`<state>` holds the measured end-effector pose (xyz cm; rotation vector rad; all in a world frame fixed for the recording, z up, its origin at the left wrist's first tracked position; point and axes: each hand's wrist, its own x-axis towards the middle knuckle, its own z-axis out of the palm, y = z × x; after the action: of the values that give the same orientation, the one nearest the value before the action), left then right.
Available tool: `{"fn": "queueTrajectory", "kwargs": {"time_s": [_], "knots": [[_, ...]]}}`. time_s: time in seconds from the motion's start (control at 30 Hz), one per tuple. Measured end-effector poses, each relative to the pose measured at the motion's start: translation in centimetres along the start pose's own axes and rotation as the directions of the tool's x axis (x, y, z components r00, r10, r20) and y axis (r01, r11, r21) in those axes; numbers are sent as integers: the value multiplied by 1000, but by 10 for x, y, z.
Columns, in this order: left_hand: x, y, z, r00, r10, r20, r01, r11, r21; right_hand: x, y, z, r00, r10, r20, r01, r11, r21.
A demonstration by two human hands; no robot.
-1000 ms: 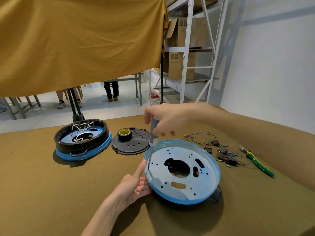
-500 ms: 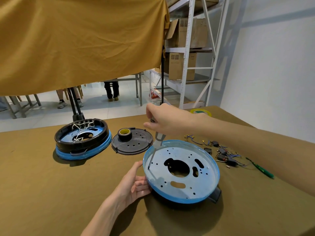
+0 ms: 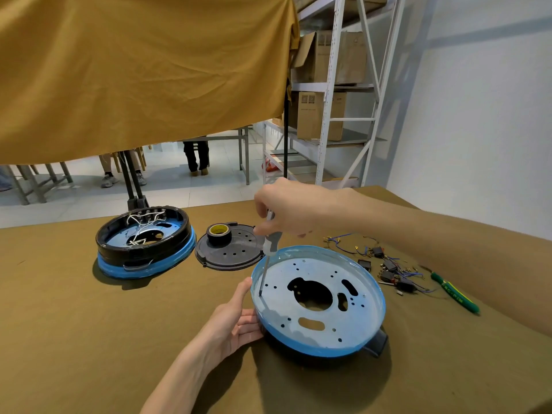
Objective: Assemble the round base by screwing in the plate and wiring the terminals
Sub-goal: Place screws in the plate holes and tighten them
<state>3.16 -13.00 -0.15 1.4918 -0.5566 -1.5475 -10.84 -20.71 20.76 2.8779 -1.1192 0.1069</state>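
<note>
The right hand (image 3: 286, 210) pinches a screwdriver (image 3: 268, 252) upright, its tip at the metal plate's (image 3: 316, 294) nine o'clock edge. The left hand (image 3: 233, 321), fingers relaxed and together, braces the round base (image 3: 313, 351) there, likely against twisting.

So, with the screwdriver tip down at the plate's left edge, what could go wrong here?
1. The screwdriver leans, so its tip may slip off the screw and scratch the plate.
2. The left hand steadies the base right beside the tip; a slip could jab it.
3. Only the right hand grips the handle.
</note>
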Motion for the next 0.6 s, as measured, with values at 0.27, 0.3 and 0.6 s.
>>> {"fn": "queueTrajectory", "kwargs": {"time_s": [0.27,0.3,0.6], "knots": [[1,0,2,1000,-7,-14,7,999,33,0,0,-8,986,75,149,-82,996,46],[1,0,1,1000,-12,-15,13,999,33,-2,2,-14,972,45,230,-77,988,131],[3,-3,-4,1000,-1,30,1,1000,1,1,-10,-18,982,-19,190,9,998,55]]}}
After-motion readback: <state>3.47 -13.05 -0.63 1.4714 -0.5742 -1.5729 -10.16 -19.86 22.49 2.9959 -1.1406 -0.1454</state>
